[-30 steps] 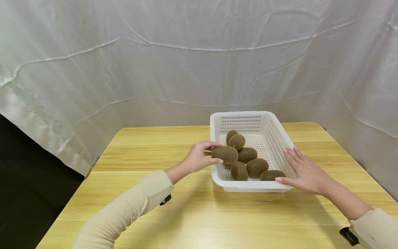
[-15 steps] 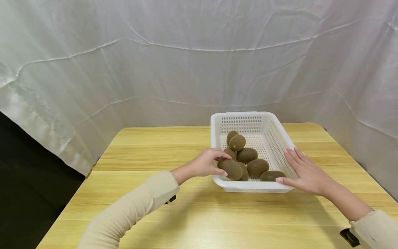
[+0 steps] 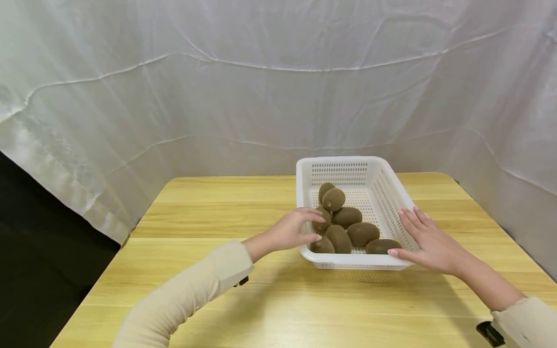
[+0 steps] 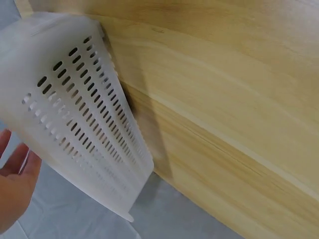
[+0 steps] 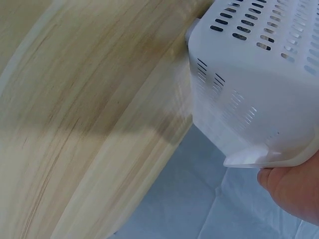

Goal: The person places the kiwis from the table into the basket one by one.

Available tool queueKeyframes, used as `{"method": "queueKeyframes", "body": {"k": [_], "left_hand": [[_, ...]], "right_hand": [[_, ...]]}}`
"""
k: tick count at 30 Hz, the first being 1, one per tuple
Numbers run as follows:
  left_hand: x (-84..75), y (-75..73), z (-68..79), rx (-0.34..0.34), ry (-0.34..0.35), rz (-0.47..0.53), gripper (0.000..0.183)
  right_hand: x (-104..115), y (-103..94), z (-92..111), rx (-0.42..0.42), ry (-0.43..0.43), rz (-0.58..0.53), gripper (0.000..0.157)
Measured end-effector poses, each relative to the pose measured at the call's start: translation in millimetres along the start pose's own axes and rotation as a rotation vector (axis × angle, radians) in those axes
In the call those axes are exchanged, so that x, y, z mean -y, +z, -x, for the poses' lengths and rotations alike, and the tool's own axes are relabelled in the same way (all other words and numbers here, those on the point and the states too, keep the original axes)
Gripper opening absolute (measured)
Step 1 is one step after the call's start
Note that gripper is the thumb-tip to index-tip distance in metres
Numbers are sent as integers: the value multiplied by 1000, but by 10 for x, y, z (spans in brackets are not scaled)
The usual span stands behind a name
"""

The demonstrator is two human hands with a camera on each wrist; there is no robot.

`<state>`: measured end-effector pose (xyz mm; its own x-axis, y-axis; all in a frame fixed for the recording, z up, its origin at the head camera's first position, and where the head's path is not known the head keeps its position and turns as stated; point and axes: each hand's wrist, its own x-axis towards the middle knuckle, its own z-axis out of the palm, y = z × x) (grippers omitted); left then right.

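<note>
A white perforated plastic basket [image 3: 356, 259] holds several brown kiwifruit [image 3: 363, 234], most of them in its left and front parts. My left hand [image 3: 296, 230] reaches over the left rim with fingers and thumb spread apart. Its thumb tip overlaps a kiwifruit [image 3: 323, 245] in the front left corner, and its fingertips overlap another kiwifruit [image 3: 322, 223] just behind. At the basket's right front corner, my right hand [image 3: 431, 241] rests with straight fingers along the right side and the thumb on the front rim. Both wrist views show the basket's outer walls, with the fruit hidden.
The basket stands on a light wooden table [image 3: 217, 212], towards the back right. A pale grey curtain [image 3: 270, 106] hangs behind the table and along its sides. A dark area [image 3: 39, 251] lies beyond the left edge.
My left hand has carried a kiwifruit from the left rim to the basket's front left corner and let it go there. The right hand has stayed in place on the basket.
</note>
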<state>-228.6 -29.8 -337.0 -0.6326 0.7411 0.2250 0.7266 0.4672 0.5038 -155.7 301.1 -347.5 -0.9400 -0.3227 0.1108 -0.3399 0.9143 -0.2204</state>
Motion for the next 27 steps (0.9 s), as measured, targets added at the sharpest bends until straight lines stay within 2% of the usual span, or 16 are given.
{"method": "queueKeyframes", "body": {"k": [4,7,11,14,18,22,27], "left_hand": [[49,-17,84,-143,-22,41,39],[81,-41,172,-231,-34,30,41],[115,-75,306,-295,-56,-22,45],[132,-100,401,-309,-81,-86,49],[132,-144,507,-301,-132,-169,59],[131,-179,572,-278,-191,-262,72],[144,-186,642,-257,-236,-429,87]], "right_hand": [[-3,-3,-2,2,-5,-1,94],[-3,-15,-11,8,-12,0,95],[9,-42,-28,-2,-19,-42,99],[32,-76,-41,-41,-35,-108,105],[102,-113,-71,-132,-57,-133,106],[200,-136,-94,-208,-46,-65,102],[318,-131,-140,-262,-27,52,103]]}}
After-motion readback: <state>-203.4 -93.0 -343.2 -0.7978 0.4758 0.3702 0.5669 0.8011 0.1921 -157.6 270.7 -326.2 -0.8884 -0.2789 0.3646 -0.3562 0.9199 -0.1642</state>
